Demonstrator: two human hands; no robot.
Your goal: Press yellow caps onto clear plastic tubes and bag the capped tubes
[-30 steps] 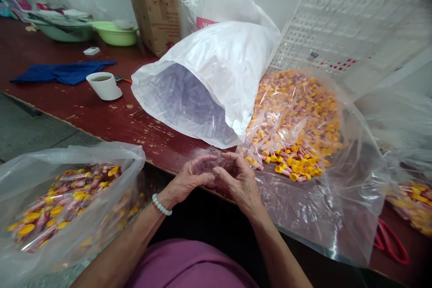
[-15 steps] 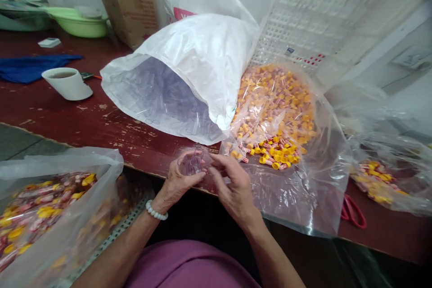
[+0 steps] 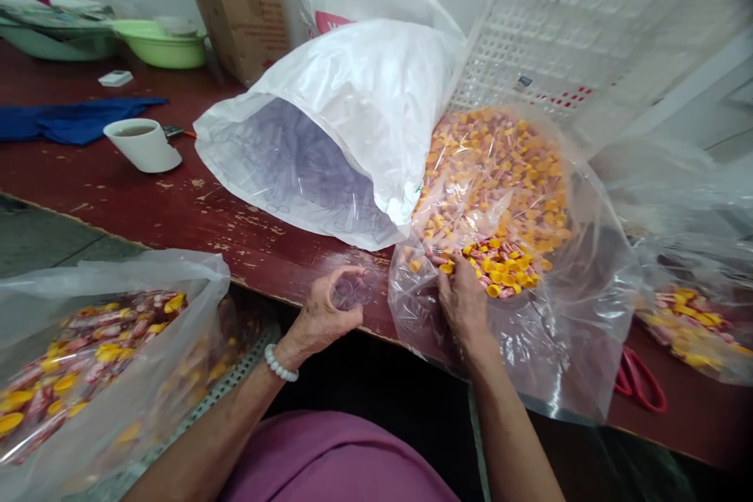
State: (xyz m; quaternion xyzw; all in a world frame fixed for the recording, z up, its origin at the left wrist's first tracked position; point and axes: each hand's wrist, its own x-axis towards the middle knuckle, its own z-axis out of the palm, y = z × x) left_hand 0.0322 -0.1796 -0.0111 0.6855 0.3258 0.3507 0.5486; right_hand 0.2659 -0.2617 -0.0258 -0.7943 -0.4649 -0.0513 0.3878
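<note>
My left hand [image 3: 321,319] curls round a bundle of clear plastic tubes [image 3: 353,289], held over the table's front edge with their round ends showing. My right hand [image 3: 464,302] reaches into the mouth of a clear plastic bag [image 3: 573,337]. Its thumb and fingertips close on a yellow cap [image 3: 446,268] at the near left of the pile. That pile of yellow caps with red-and-white printed pieces [image 3: 506,267] spills toward me. Behind my left hand lies a white sack [image 3: 376,110], its mouth facing me and full of clear tubes [image 3: 306,161].
At lower left a bag of capped printed tubes [image 3: 100,345] stands in a crate [image 3: 244,369]. A white cup [image 3: 144,147] of dark liquid sits on the red table [image 3: 235,239]. Red-handled scissors [image 3: 641,380] and another bag [image 3: 694,321] lie right. A white basket [image 3: 529,39] leans behind.
My right hand has left the tubes in my left hand and moved right to the yellow caps. My left hand still holds the tubes. The view has turned slightly left.
</note>
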